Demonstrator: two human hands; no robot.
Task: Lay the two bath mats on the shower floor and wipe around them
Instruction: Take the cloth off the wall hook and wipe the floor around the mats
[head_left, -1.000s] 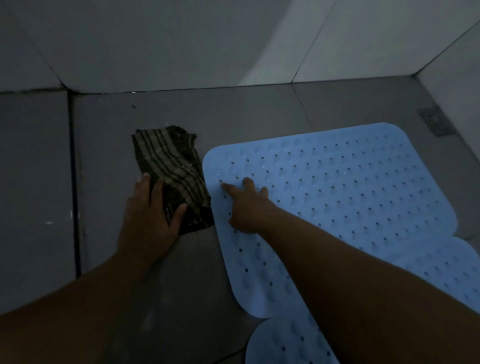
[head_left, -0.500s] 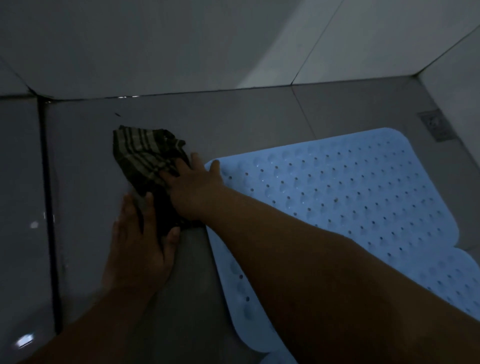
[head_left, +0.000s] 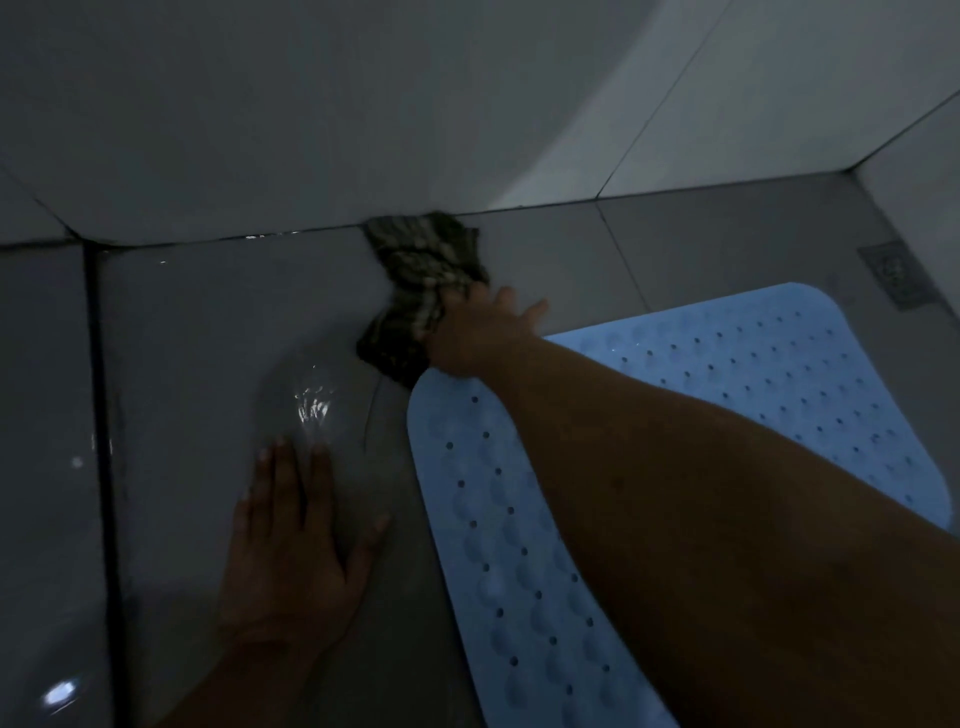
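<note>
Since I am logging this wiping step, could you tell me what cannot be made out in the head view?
- Second mat: not identifiable; the right forearm and frame edge hide that area.
- Blue mat: its middle is behind the forearm.
- Right hand on the cloth: grip unclear, dim and blurred.
- Floor drain: detail too small.

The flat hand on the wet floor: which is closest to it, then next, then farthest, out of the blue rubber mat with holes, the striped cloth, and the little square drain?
From the left hand, flat on the grey floor:
1. Blue rubber bath mat with holes, just to its right.
2. Dark striped cloth, ahead by the wall, under the right hand.
3. Small square floor drain, far right, beyond the mat.
</note>
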